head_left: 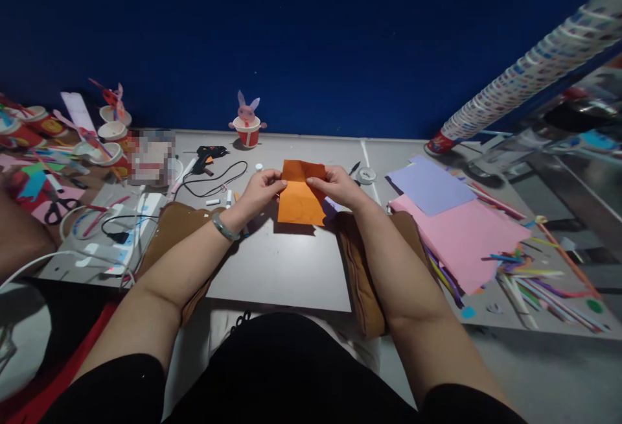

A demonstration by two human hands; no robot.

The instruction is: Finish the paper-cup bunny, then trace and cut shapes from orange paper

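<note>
Between my hands, above the table, is a sheet of orange paper (301,203) with a crease across its upper part. Its lower right corner has an uneven cut edge. My left hand (262,192) pinches the left edge near the crease, thumb on top. On the opposite edge, my right hand (343,187) grips the sheet the same way, its fingers partly hidden behind the paper. Close to my left hand lie a white marker (229,199) and a small white cap (212,202). A roll of clear tape (366,176) rests beyond my right hand.
A paper cup with a rabbit figure (247,132) stands at the back, beside a black glue gun (210,157). Purple paper (432,184) overlaps pink paper (466,236) on the right. A tall cup stack (529,67) leans there. A power strip (138,229) with cables lies left.
</note>
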